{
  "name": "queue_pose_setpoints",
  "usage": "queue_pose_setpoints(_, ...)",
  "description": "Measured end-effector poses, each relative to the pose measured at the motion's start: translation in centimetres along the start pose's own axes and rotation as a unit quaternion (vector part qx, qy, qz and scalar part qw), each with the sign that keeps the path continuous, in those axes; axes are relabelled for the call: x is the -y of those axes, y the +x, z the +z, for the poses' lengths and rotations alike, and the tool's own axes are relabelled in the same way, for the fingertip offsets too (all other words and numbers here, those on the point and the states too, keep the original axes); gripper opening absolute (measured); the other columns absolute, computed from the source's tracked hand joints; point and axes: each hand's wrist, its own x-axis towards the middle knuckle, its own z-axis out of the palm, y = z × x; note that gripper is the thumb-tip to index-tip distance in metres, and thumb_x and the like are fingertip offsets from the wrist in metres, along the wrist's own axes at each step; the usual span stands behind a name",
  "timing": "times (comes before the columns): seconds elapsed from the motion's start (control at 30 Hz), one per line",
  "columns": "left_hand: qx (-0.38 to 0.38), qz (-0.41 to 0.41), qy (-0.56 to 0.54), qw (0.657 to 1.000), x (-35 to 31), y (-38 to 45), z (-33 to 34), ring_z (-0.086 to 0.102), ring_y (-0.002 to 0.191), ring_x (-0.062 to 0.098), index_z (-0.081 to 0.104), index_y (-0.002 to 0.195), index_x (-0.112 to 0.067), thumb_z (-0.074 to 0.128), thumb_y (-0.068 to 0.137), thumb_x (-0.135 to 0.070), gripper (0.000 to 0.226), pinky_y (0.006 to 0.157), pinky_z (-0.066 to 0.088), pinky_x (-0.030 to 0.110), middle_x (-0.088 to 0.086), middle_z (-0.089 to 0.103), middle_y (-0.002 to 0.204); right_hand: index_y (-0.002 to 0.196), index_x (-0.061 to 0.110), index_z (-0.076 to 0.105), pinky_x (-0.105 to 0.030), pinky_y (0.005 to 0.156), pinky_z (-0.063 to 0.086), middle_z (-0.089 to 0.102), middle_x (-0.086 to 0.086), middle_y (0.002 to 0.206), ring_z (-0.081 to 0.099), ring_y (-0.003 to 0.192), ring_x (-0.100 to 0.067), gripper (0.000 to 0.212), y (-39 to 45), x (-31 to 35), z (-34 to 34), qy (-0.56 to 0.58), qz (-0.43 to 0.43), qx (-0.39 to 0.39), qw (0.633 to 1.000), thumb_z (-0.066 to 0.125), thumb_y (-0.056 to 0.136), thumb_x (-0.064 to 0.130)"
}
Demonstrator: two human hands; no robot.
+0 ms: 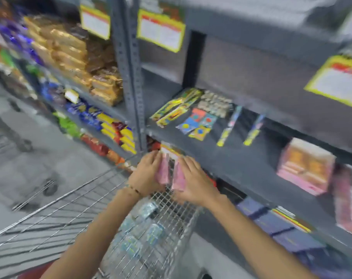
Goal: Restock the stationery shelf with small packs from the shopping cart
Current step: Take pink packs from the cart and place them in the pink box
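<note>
My left hand [146,174] grips a small pink pack [164,170], and my right hand [193,183] grips a second pink pack [179,179] beside it. Both packs have yellow header cards and hover over the wire shopping cart [171,216], just below the front edge of the grey stationery shelf [221,158]. More clear-wrapped small packs [142,228] lie in the cart's child seat basket. The frame is blurred by motion.
On the shelf lie yellow pencil packs [177,107], coloured eraser packs [199,123], two slim pen packs [229,127] and a pink boxed set [304,166]. Snack packets [74,57] fill the bay to the left. Notebooks [271,222] sit on the shelf below.
</note>
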Motion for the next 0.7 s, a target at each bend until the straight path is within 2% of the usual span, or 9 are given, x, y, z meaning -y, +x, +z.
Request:
queue_pose_setpoints(0.07, -0.023, 0.06, 0.034, 0.997, -4.4, 3.0, -2.4, 0.059, 0.104, 0.042, 0.052, 0.118, 0.016, 0.088, 0.038, -0.035, 0.101, 0.094, 0.047, 0.04, 0.033, 0.062, 0.11, 0.138, -0.009, 0.023, -0.037, 0.118, 0.009, 0.03, -0.028, 0.147, 0.026, 0.139, -0.038, 0.099, -2.2, -2.2, -4.0, -0.006, 0.012, -0.046, 0.999, 0.077, 0.064, 0.029)
queue_pose_setpoints(0.1, -0.033, 0.096, 0.04, 0.994, -6.8, 4.5, -3.0, 0.063, 0.099, 0.044, 0.053, 0.116, 0.016, 0.081, 0.045, -0.036, 0.092, 0.087, 0.055, 0.044, 0.033, 0.064, 0.107, 0.14, -0.008, 0.02, -0.035, 0.118, 0.005, 0.025, -0.025, 0.15, 0.021, 0.141, -0.035, 0.099, -3.3, -3.5, -5.9, -0.008, 0.027, -0.057, 0.998, 0.076, 0.067, 0.028)
queue_pose_setpoints(0.17, -0.02, 0.165, 0.057, 0.984, -11.6, 7.6, -3.9, 0.067, 0.093, 0.045, 0.055, 0.113, 0.013, 0.064, 0.056, -0.041, 0.078, 0.077, 0.059, 0.052, 0.031, 0.067, 0.102, 0.14, -0.005, 0.021, -0.036, 0.119, 0.011, 0.026, -0.023, 0.15, 0.022, 0.14, -0.034, 0.099, -4.9, -6.5, -8.6, -0.01, 0.073, -0.075, 0.994, 0.077, 0.066, 0.031)
queue_pose_setpoints(0.23, 0.015, 0.202, 0.041, 0.978, -16.6, 10.7, -3.5, 0.062, 0.105, 0.045, 0.053, 0.12, 0.01, 0.065, 0.062, -0.039, 0.077, 0.089, 0.055, 0.051, 0.031, 0.064, 0.112, 0.139, 0.0, 0.027, -0.038, 0.117, 0.023, 0.027, -0.022, 0.148, 0.026, 0.138, -0.035, 0.101, -7.3, -10.2, -10.8, 0.015, 0.133, -0.088, 0.987, 0.081, 0.06, 0.031)
queue_pose_setpoints(0.33, 0.064, 0.218, -0.01, 0.974, -24.2, 14.8, -1.5, 0.039, 0.133, 0.037, 0.035, 0.138, 0.0, 0.083, 0.061, -0.025, 0.094, 0.114, 0.033, 0.043, 0.024, 0.043, 0.14, 0.136, 0.005, 0.035, -0.033, 0.114, 0.03, 0.024, -0.02, 0.145, 0.034, 0.132, -0.034, 0.097, -11.4, -16.0, -13.4, 0.043, 0.209, -0.104, 0.971, 0.085, 0.056, 0.027)
queue_pose_setpoints(0.47, 0.142, 0.234, -0.014, 0.962, -32.3, 18.6, 1.4, 0.035, 0.133, 0.031, 0.031, 0.139, -0.005, 0.085, 0.06, -0.022, 0.097, 0.115, 0.029, 0.037, 0.017, 0.038, 0.141, 0.13, 0.005, 0.04, -0.028, 0.109, 0.033, 0.037, -0.018, 0.132, 0.037, 0.125, -0.029, 0.09, -14.9, -22.7, -14.8, 0.048, 0.263, -0.1, 0.959, 0.076, 0.056, 0.043)
queue_pose_setpoints(0.57, 0.171, 0.221, -0.001, 0.96, -35.1, 20.6, 3.5, 0.032, 0.136, 0.029, 0.026, 0.143, -0.009, 0.083, 0.064, -0.016, 0.098, 0.117, 0.028, 0.033, 0.014, 0.033, 0.145, 0.128, 0.012, 0.042, -0.014, 0.103, 0.026, 0.04, -0.012, 0.13, 0.038, 0.12, -0.021, 0.089, -15.4, -26.8, -14.6, 0.057, 0.279, -0.083, 0.955, 0.07, 0.051, 0.046)
queue_pose_setpoints(0.6, 0.182, 0.219, 0.006, 0.959, -35.5, 21.0, 4.2, 0.028, 0.139, 0.028, 0.023, 0.144, -0.009, 0.081, 0.067, -0.015, 0.097, 0.119, 0.024, 0.032, 0.014, 0.029, 0.149, 0.129, 0.013, 0.042, -0.016, 0.105, 0.026, 0.042, -0.011, 0.13, 0.04, 0.121, -0.022, 0.091, -15.3, -27.8, -14.4, 0.057, 0.282, -0.082, 0.954, 0.066, 0.049, 0.05)
queue_pose_setpoints(0.7, 0.218, 0.2, 0.017, 0.955, -36.0, 21.9, 5.7, 0.004, 0.147, 0.027, 0.004, 0.147, -0.005, 0.071, 0.08, -0.013, 0.096, 0.123, 0.008, 0.031, 0.014, 0.005, 0.158, 0.131, 0.014, 0.043, -0.036, 0.112, 0.031, 0.048, -0.012, 0.133, 0.043, 0.125, -0.03, 0.092, -14.6, -30.1, -14.0, 0.041, 0.278, -0.084, 0.956, 0.063, 0.053, 0.059)
